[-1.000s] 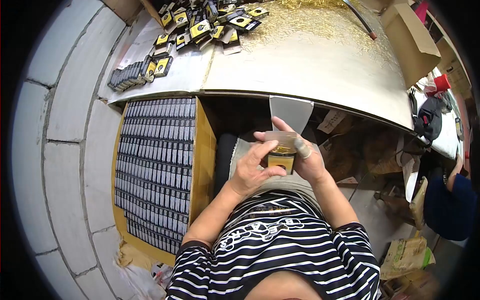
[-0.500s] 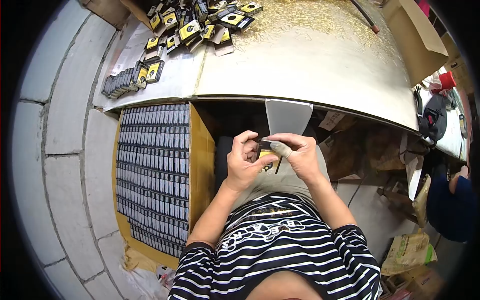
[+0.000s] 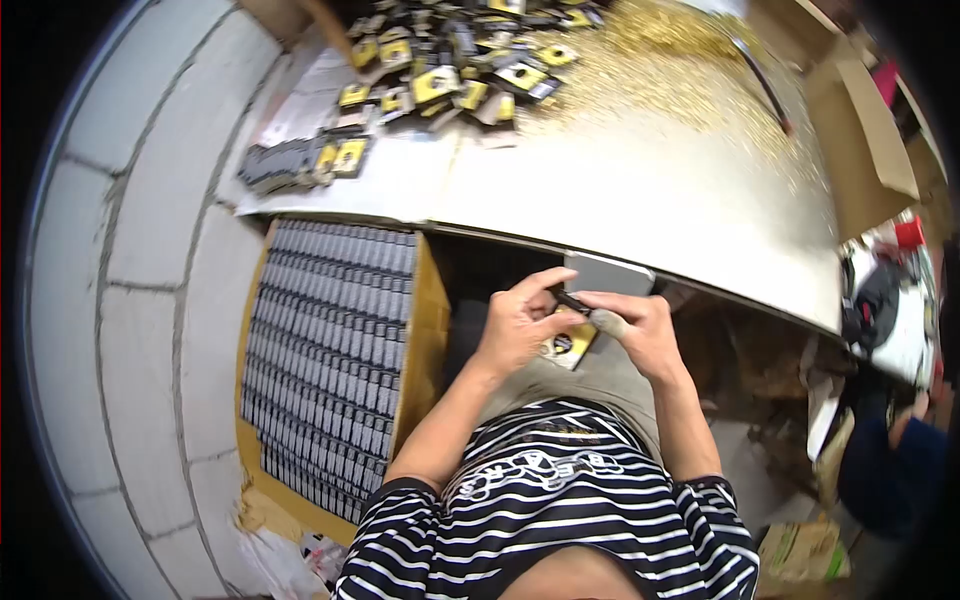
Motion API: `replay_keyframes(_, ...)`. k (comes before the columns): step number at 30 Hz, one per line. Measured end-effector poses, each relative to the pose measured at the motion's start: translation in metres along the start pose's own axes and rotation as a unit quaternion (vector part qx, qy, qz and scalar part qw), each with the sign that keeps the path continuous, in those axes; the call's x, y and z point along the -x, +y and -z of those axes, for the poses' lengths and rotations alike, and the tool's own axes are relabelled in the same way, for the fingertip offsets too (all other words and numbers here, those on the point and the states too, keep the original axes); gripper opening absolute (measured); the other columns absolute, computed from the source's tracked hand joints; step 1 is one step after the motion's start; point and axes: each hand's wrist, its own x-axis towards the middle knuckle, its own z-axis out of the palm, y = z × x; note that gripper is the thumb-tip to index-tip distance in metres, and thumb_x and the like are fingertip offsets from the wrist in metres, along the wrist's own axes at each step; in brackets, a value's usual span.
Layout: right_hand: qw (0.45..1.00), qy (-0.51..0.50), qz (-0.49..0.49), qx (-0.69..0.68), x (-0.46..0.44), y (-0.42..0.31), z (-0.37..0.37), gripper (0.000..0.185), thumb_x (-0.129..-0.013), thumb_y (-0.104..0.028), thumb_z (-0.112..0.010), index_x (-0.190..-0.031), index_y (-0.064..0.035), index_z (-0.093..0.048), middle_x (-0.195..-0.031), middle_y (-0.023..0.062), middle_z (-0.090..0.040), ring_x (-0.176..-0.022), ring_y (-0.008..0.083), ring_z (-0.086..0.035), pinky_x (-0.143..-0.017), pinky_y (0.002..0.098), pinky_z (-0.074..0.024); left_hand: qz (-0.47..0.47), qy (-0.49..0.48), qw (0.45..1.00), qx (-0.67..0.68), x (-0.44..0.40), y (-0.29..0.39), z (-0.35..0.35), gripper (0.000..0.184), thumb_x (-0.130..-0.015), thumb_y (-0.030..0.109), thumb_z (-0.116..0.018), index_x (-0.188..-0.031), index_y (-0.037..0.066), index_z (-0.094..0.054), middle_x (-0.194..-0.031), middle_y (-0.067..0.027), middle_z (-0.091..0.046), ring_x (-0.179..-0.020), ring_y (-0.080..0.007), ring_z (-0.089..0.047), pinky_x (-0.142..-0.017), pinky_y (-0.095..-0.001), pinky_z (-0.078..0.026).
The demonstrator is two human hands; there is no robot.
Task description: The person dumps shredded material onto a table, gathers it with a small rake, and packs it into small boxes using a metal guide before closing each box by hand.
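Right of the frame's centre, we hold a small black-and-yellow box [image 3: 572, 343] tilted between our hands, the fingers of our left hand [image 3: 515, 328] and right hand [image 3: 650, 336] closed on its dark upper end; its yellow face points toward us.

Two hands [image 3: 515, 328] [image 3: 650, 338], one small held box [image 3: 569, 346], one packed carton [image 3: 427, 320].
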Motion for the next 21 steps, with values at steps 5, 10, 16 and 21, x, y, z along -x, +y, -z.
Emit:
replay_keyframes(5,0.985,0.151,0.074,-0.044,-0.008,-0.025,-0.027,0.021,-0.090,-0.009,-0.061,-0.106,0.0018,-0.067,-0.103,0.0097,-0.068,-0.097,0.0168,-0.063,-0.087,0.0267,-0.0477,-0.058,0.059,0.989,0.126,-0.020,0.028,-0.013,0.023,-0.082,0.000,-0.069,-0.105,-0.003,-0.065,-0.082,-0.0029,-0.066,-0.075,-0.0059,-0.060,-0.064,-0.0189,-0.049)
replay_keyframes(10,0.991,0.057,0.021,-0.116,-0.059,-0.027,-0.020,0.038,-0.093,-0.009,-0.055,-0.129,0.0020,-0.049,-0.121,0.0126,-0.058,-0.107,0.0201,-0.058,-0.094,0.0310,-0.0437,-0.167,0.162,0.928,-0.291,-0.081,0.058,0.060,0.025,-0.080,0.018,-0.073,-0.099,0.003,-0.068,-0.081,-0.0065,-0.069,-0.069,-0.0106,-0.063,-0.063,-0.0256,-0.050)
replay_keyframes(16,0.871,0.216,0.143,0.418,-0.186,-0.010,0.103,0.029,-0.091,-0.016,-0.053,-0.116,-0.0042,-0.060,-0.122,0.0190,-0.058,-0.117,0.0353,-0.053,-0.099,0.0376,-0.0418,0.052,0.258,0.776,-0.573,-0.187,0.035,0.260,0.057,-0.068,0.037,-0.078,-0.116,0.010,-0.060,-0.103,-0.0200,-0.063,-0.098,-0.0333,-0.061,-0.083,-0.0397,-0.048)
replay_keyframes(21,0.786,0.089,0.116,0.601,-0.224,0.010,0.146,0.039,-0.090,-0.015,-0.051,-0.128,-0.0045,-0.052,-0.138,0.0171,-0.045,-0.131,0.0352,-0.038,-0.105,0.0390,-0.0372,0.162,0.265,0.670,-0.675,-0.195,0.030,0.243,0.086,-0.063,0.038,-0.081,-0.135,0.012,-0.044,-0.125,-0.0229,-0.049,-0.116,-0.0388,-0.049,-0.093,-0.0483,-0.042)
